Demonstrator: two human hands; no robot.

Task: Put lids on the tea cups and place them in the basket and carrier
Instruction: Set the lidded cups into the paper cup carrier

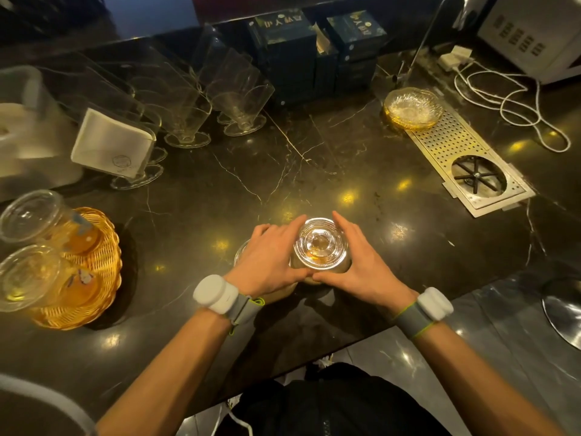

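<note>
As the lid (320, 243) is pressed onto the tea cup (317, 272) between both hands' fingers (345, 228), wrapped around it, firm rim pressure is needed.

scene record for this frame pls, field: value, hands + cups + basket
surface: dark marble counter
left hand: fingers against the left side of the lid
right hand: fingers against its right side
lid: clear dome, sitting on the tea cup
tea cup: amber tea, upright on the counter between both hands
second cup: mostly hidden behind the left hand, lid state unclear
basket: wicker, at left, holds two lidded cups
carrier: cannot identify
</note>
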